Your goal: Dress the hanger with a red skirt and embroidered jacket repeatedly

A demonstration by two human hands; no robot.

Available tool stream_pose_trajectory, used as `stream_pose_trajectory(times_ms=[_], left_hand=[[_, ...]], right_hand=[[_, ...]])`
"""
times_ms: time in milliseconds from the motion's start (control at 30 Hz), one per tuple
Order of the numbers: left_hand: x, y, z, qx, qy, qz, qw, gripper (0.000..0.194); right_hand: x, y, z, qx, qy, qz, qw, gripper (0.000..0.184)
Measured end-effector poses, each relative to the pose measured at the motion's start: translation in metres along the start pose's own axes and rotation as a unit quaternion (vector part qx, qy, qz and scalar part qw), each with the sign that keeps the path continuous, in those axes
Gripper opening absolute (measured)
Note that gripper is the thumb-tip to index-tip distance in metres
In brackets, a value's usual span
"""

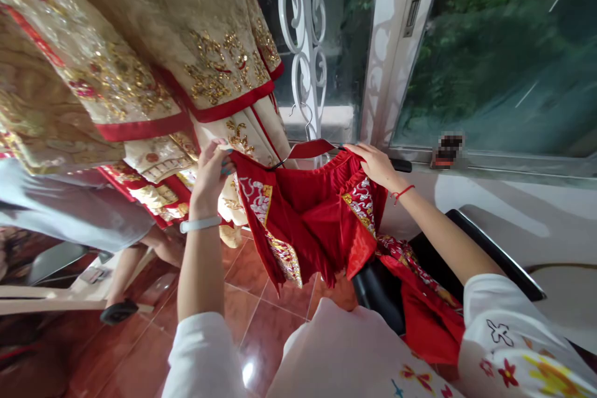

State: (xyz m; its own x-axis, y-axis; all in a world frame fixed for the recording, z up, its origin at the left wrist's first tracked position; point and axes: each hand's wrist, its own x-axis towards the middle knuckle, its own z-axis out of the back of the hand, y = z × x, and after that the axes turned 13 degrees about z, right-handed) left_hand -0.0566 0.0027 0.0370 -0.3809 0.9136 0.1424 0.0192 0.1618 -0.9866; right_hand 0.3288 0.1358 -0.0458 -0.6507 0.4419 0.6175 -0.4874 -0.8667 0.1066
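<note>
A red embroidered garment with white and gold floral panels hangs spread between my two hands. My left hand grips its upper left corner, fingers closed on the cloth. At the upper right corner, my right hand pinches the gathered waistband. A hanger with a metal hook and a black clip end runs along the top edge between the hands. More red embroidered cloth lies lower right over a black seat.
Cream and gold sequined garments with red hems hang at the upper left. Behind is a white scrolled window grille. A black chair stands by the wall at right. Another person's leg shows at left near a pale wooden frame.
</note>
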Motion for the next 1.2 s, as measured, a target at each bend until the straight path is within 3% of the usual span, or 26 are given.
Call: stream_pose_trajectory(times_ms=[100, 200, 333, 400, 467, 567, 633, 700, 800, 867, 967, 1067, 1200], left_hand=[[-0.001, 0.005, -0.045, 0.093, 0.013, -0.059, 0.994, 0.02], [-0.009, 0.041, -0.073, 0.228, 0.001, -0.081, 0.97, 0.024], [-0.022, 0.088, -0.076, 0.285, -0.019, -0.077, 0.955, 0.033], [-0.025, 0.099, -0.073, 0.267, -0.016, -0.076, 0.961, 0.034], [-0.029, 0.103, -0.073, 0.246, -0.013, -0.081, 0.966, 0.035], [-0.045, 0.115, -0.079, 0.2, 0.001, -0.079, 0.977, 0.043], [-0.066, 0.136, -0.084, 0.148, 0.019, -0.058, 0.987, 0.046], [-0.092, 0.166, -0.089, 0.091, 0.036, -0.014, 0.995, 0.042], [-0.13, 0.22, -0.095, 0.034, 0.041, 0.081, 0.995, 0.031], [-0.149, 0.25, -0.098, 0.024, 0.057, 0.136, 0.989, 0.028], [-0.165, 0.279, -0.1, 0.046, 0.065, 0.166, 0.983, 0.026], [-0.171, 0.293, -0.103, 0.056, 0.018, 0.159, 0.985, 0.023], [-0.176, 0.302, -0.104, 0.024, -0.016, 0.171, 0.985, 0.026]], right_hand=[[-0.001, -0.003, -0.006, 0.004, 0.006, 0.0, 1.0, 0.073], [0.0, -0.008, -0.012, 0.013, 0.017, 0.013, 1.0, 0.077], [0.006, -0.01, -0.013, -0.054, 0.031, -0.012, 0.998, 0.077], [0.009, -0.005, -0.012, -0.097, 0.017, -0.034, 0.995, 0.077], [0.006, 0.009, -0.017, -0.119, -0.039, -0.057, 0.991, 0.075], [-0.013, 0.048, -0.045, -0.082, -0.176, -0.084, 0.977, 0.062], [-0.034, 0.078, -0.081, -0.006, -0.209, -0.087, 0.974, 0.05], [-0.055, 0.102, -0.124, 0.087, -0.114, -0.126, 0.982, 0.045], [-0.077, 0.119, -0.181, 0.158, 0.071, -0.249, 0.953, 0.042], [-0.087, 0.122, -0.203, 0.171, 0.121, -0.285, 0.935, 0.034], [-0.105, 0.128, -0.213, 0.188, 0.126, -0.282, 0.932, 0.019], [-0.129, 0.142, -0.211, 0.24, 0.09, -0.258, 0.932, 0.008], [-0.154, 0.16, -0.207, 0.296, 0.047, -0.252, 0.92, 0.018]])
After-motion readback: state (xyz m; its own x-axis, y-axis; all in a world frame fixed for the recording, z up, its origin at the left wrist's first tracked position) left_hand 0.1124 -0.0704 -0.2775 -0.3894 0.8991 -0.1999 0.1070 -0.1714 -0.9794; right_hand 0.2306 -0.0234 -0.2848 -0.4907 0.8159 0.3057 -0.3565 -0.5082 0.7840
